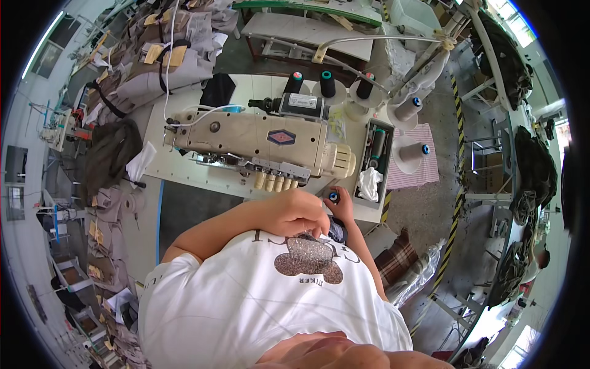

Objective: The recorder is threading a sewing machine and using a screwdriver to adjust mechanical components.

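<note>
The left hand is curled into a loose fist close to the chest, fingers folded down over a small dark piece of cloth; whether it actually grips the cloth cannot be told. The right hand sits touching it on the right, fingers closed around one small spool with a blue centre, held just at the near edge of the white surface.

Directly beyond the hands stands one beige industrial sewing machine, lying across the surface, with a row of four cream knobs along its lower front. Behind the machine, three dark thread cones stand side by side, one with a red top and two with teal tops. To the right of these, two pale cones with blue centres rest on their stands, the nearer one over a pink striped cloth. One narrow open tray at the right end of the machine holds a white rag and spools.

On the left, grey garment pieces are heaped in stacks, well apart from the hands.
</note>
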`<action>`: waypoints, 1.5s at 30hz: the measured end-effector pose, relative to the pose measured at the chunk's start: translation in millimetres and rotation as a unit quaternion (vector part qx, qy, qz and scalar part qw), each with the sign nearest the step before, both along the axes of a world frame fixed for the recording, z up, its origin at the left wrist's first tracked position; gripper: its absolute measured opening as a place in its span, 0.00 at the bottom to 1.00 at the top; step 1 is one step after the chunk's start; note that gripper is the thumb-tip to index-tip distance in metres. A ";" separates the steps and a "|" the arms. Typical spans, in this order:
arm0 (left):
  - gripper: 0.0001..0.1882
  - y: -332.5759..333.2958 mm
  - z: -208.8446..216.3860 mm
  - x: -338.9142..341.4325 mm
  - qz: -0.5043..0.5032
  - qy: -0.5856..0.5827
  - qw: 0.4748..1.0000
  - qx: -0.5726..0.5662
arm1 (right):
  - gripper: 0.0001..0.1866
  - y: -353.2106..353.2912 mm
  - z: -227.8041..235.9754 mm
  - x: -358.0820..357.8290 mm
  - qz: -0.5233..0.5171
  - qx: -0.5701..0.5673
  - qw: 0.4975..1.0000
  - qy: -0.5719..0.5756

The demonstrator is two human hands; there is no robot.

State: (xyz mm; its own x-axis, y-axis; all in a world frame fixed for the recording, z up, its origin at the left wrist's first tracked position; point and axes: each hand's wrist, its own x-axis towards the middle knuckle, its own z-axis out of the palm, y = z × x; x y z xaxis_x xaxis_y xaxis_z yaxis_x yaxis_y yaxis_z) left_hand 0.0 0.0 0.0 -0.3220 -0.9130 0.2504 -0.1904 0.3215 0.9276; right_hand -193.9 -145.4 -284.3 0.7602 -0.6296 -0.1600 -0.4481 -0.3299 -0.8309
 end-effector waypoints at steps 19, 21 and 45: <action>0.11 -2.3 -50.8 -23.1 0.023 0.238 0.933 0.268 | 0.25 6.7 3.3 3.6 -0.010 -0.059 0.996 -0.061; 0.11 -3.2 -56.7 -23.8 0.020 0.226 0.937 0.265 | 0.25 6.8 4.0 4.4 -0.015 -0.050 0.997 -0.057; 0.33 65.5 -97.1 26.5 -0.115 0.090 0.942 0.303 | 0.23 52.2 -1.3 16.6 -0.139 -0.153 0.978 -0.034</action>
